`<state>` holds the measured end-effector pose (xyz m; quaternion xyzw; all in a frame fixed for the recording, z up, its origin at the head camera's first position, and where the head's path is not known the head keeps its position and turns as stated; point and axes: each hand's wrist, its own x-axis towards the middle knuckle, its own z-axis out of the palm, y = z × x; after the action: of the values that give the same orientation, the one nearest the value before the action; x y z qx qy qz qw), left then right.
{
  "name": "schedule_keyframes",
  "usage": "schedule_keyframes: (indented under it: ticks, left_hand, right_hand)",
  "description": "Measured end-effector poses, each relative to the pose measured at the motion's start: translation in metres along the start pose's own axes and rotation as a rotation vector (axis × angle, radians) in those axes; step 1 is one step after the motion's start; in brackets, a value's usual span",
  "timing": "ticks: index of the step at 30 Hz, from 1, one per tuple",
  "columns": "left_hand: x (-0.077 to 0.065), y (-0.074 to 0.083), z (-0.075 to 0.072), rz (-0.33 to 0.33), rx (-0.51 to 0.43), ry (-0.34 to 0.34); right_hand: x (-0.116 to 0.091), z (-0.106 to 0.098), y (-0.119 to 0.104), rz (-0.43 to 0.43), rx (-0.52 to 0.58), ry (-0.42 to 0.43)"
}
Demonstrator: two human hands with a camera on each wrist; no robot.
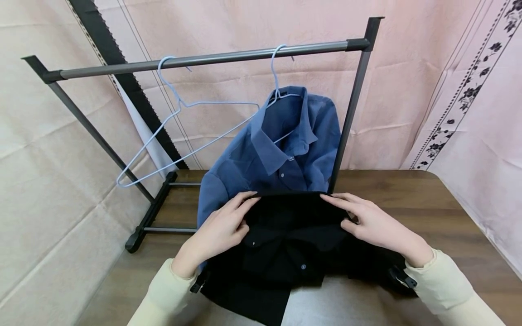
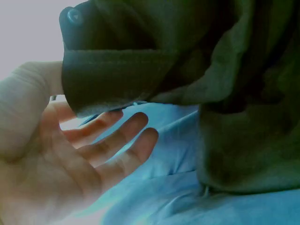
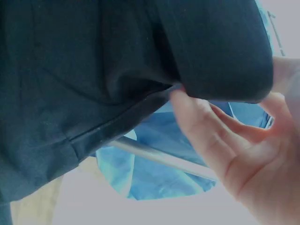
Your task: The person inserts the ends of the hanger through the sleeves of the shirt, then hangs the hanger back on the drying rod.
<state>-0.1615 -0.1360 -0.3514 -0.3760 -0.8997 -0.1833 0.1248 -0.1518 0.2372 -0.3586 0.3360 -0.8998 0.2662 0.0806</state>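
Note:
A black button-up shirt (image 1: 281,258) is held up by its collar in front of me, its lower part draping onto the table. My left hand (image 1: 222,231) pinches the left end of the collar, and my right hand (image 1: 373,226) grips the right end. In the left wrist view, the collar (image 2: 112,75) lies between thumb and fingers of the left hand (image 2: 61,164), the other fingers spread beneath it. In the right wrist view, the right hand (image 3: 248,159) holds the collar flap (image 3: 220,51), one fingertip at the fold under it.
Behind the black shirt, a blue shirt (image 1: 240,158) hangs from a light-blue hanger (image 1: 274,68) on a dark metal rack (image 1: 228,58). A bare light-blue hanger (image 1: 183,156) hangs left of it. The rack's black foot (image 1: 152,217) stands on a wooden table (image 1: 408,199); pink curtains (image 1: 228,27) are behind.

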Motion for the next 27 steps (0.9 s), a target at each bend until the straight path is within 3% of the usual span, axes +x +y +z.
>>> schedule_keyframes:
  ticks: [11,17,27]
  left_hand:
    - [0.004,0.004,-0.005,-0.046,-0.194,-0.119]
    - [0.008,0.002,-0.003,-0.033,-0.292,-0.143]
    - [0.014,0.007,0.003,-0.013,-0.304,-0.168]
  right_hand:
    - [0.0,0.0,-0.005,0.096,0.24,-0.086]
    - [0.004,0.001,-0.009,0.109,0.235,-0.057]
    - [0.013,0.009,-0.012,0.028,0.223,-0.012]
